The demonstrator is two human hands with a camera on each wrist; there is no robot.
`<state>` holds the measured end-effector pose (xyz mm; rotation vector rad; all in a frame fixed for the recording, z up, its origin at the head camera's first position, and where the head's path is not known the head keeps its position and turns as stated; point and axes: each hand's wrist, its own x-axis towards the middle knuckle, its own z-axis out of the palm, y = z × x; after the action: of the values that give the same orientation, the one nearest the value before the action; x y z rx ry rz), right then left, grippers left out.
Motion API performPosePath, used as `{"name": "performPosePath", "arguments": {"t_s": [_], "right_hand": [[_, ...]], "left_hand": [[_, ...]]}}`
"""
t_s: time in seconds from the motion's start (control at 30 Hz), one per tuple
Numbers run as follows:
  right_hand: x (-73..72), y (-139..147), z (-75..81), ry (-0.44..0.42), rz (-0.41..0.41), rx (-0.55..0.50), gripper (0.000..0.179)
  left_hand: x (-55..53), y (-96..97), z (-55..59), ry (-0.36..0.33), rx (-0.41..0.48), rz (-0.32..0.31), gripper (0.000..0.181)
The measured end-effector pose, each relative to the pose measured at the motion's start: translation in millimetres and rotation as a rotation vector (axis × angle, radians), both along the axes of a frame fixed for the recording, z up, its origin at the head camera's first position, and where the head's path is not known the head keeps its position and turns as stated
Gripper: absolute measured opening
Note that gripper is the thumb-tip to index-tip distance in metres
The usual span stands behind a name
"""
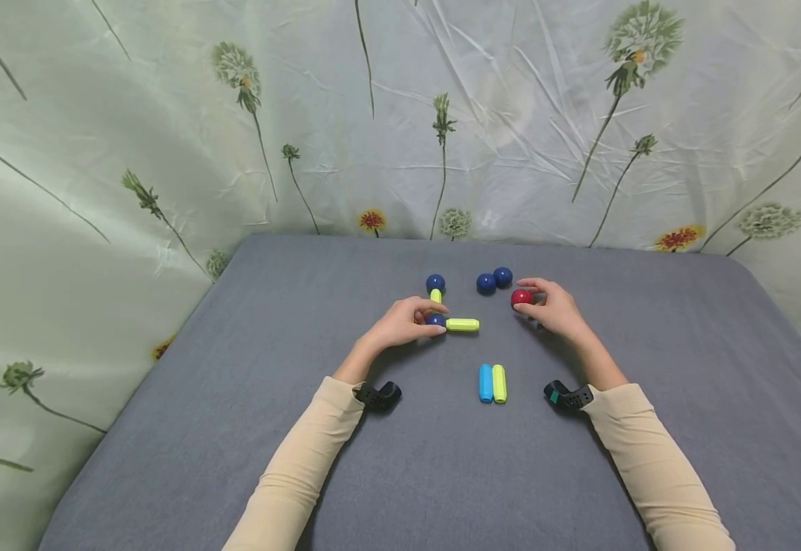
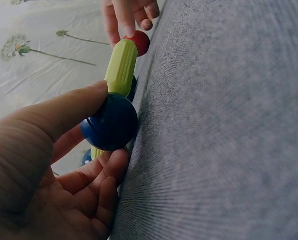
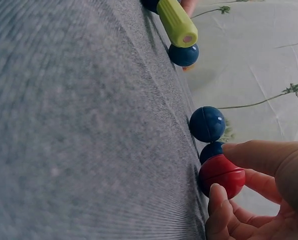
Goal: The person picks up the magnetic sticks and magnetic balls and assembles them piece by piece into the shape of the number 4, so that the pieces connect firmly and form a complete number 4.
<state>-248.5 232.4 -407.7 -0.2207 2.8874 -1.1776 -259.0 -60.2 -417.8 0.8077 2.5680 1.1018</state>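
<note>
My left hand (image 1: 403,321) pinches a dark blue ball (image 2: 111,122) between thumb and fingers. From that ball a yellow-green ribbed rod (image 1: 463,325) points right, its far end bare. A second yellow-green rod (image 1: 436,295) runs away from the hand to another blue ball (image 1: 435,283), so the pieces form a corner. To the right, my right hand (image 1: 555,308) holds a glossy red ball (image 3: 222,176), thumb on one side and fingertips on the other. The red ball is apart from the rods.
Two loose blue balls, a nearer one (image 1: 486,284) and a farther one (image 1: 503,277), sit beyond the red ball. Closer to me, a blue rod (image 1: 486,383) and a yellow-green rod (image 1: 499,383) lie side by side on the grey cloth (image 1: 434,467). A flowered curtain (image 1: 510,153) hangs behind.
</note>
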Motion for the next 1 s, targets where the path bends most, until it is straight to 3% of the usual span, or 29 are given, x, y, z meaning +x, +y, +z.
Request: {"name": "performPosePath", "arguments": {"t_s": [0.77,1.0], "right_hand": [[1.6,-0.8,-0.2,-0.044,-0.043,-0.045,0.037],[1.2,-0.3,0.8,-0.045,0.021,-0.037,0.036]], "left_hand": [[-1.0,1.0,1.9,-0.003,-0.009,-0.007,0.039],[-0.2,0.2,2.0,-0.003,-0.003,-0.011,0.039]]}}
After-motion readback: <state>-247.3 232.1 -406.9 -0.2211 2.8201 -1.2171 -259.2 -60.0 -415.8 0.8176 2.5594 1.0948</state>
